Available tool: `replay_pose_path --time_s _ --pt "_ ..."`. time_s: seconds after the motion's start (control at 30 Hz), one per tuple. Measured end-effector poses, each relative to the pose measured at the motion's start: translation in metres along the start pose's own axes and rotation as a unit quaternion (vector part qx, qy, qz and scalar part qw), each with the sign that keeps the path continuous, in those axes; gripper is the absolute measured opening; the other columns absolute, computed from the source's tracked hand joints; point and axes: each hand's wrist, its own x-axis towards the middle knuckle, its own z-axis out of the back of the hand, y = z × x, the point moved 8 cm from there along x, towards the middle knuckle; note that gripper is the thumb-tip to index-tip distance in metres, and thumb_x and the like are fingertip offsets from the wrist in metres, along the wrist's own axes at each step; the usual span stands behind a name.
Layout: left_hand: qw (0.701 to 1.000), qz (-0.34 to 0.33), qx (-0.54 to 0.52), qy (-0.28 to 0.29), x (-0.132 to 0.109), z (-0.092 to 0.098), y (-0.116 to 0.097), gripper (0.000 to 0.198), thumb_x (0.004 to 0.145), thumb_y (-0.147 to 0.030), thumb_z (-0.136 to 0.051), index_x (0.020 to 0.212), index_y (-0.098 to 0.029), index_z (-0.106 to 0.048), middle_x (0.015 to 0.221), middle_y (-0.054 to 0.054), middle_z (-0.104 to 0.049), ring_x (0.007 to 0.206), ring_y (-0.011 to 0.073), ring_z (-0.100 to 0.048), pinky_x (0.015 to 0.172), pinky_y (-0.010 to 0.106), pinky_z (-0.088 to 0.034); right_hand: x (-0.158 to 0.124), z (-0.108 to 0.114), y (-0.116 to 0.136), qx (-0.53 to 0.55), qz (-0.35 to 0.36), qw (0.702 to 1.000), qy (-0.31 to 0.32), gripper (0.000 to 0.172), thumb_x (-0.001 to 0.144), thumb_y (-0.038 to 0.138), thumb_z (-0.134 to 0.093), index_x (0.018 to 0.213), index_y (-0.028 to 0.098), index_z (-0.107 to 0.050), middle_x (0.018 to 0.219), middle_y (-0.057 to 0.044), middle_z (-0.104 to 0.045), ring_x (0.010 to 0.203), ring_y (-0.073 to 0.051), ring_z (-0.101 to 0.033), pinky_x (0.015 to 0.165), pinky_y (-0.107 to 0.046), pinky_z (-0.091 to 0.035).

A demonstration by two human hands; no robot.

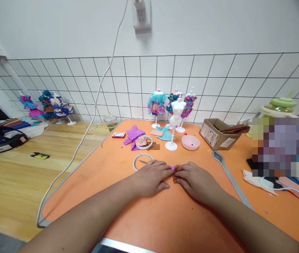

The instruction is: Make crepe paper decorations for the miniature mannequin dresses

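Both of my hands meet over the orange tabletop. My left hand (153, 178) lies flat with its fingers stretched out and its thumb apart, fingertips at a small pink piece (173, 167). Pinched under the fingers of my right hand (195, 180) is a small brown crumpled piece, like crepe paper (175, 178); my fingers hide most of it. Just behind my left hand lies a roll of tape (134, 162), with a thin pointed metal tip (142, 161) showing inside its ring. Behind my hands stands a bare white mini dress form (177, 112).
Farther back are a second tape roll (151, 141), purple paper (133, 133), turquoise paper (166, 134) and a pink bowl (190, 142). A cardboard box (219, 135) stands right; dressed mini forms (156, 105) line the wall. A white cable (96, 102) hangs on the left.
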Motion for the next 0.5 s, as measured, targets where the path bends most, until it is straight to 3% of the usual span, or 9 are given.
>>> replay_pose_path --time_s 0.1,0.17,0.23,0.37,0.5 --pt "0.990 0.121 0.015 -0.070 -0.008 0.024 0.043 0.032 0.085 -0.034 -0.058 0.114 -0.021 -0.060 0.113 0.008 -0.063 0.106 0.0251 -0.055 0.091 0.037 -0.043 0.001 -0.007 0.003 -0.012 -0.002 0.999 0.029 0.028 0.093 0.028 -0.044 0.112 0.028 -0.065 0.113 -0.003 -0.065 0.100 -0.021 -0.055 0.081 -0.032 -0.042" --pt "0.966 0.220 0.031 -0.132 -0.020 0.045 0.079 0.029 0.087 -0.024 -0.051 0.114 -0.022 -0.062 0.118 0.008 -0.061 0.109 0.0245 -0.055 0.090 0.035 -0.044 0.006 -0.009 0.002 -0.019 -0.006 0.999 0.044 0.029 0.095 0.032 -0.042 0.115 0.027 -0.062 0.114 -0.005 -0.065 0.100 -0.022 -0.056 0.080 -0.033 -0.041" --pt "0.956 0.250 0.036 -0.147 -0.027 0.055 0.106 0.034 0.089 -0.022 -0.047 0.121 -0.023 -0.060 0.123 0.009 -0.060 0.114 0.0253 -0.053 0.093 0.036 -0.043 0.016 -0.011 -0.001 -0.037 -0.014 0.998 0.053 0.030 0.095 0.034 -0.040 0.115 0.025 -0.061 0.115 -0.007 -0.064 0.101 -0.024 -0.055 0.078 -0.033 -0.040" --pt "0.953 0.269 0.023 -0.136 -0.029 0.050 0.139 0.034 0.088 -0.029 -0.050 0.119 -0.026 -0.062 0.124 0.006 -0.062 0.114 0.0240 -0.055 0.093 0.032 -0.044 0.051 -0.014 -0.004 -0.061 -0.020 0.997 0.050 0.034 0.095 0.030 -0.039 0.125 0.022 -0.054 0.121 -0.010 -0.061 0.106 -0.026 -0.053 0.079 -0.033 -0.038" --pt "0.954 0.275 0.012 -0.120 -0.025 0.034 0.150 0.024 0.084 -0.026 -0.054 0.103 -0.029 -0.069 0.110 0.001 -0.069 0.101 0.0217 -0.062 0.082 0.028 -0.047 0.089 -0.023 -0.003 -0.063 -0.008 0.997 0.042 0.028 0.094 0.023 -0.039 0.109 0.020 -0.063 0.109 -0.010 -0.065 0.100 -0.024 -0.055 0.077 -0.031 -0.036"
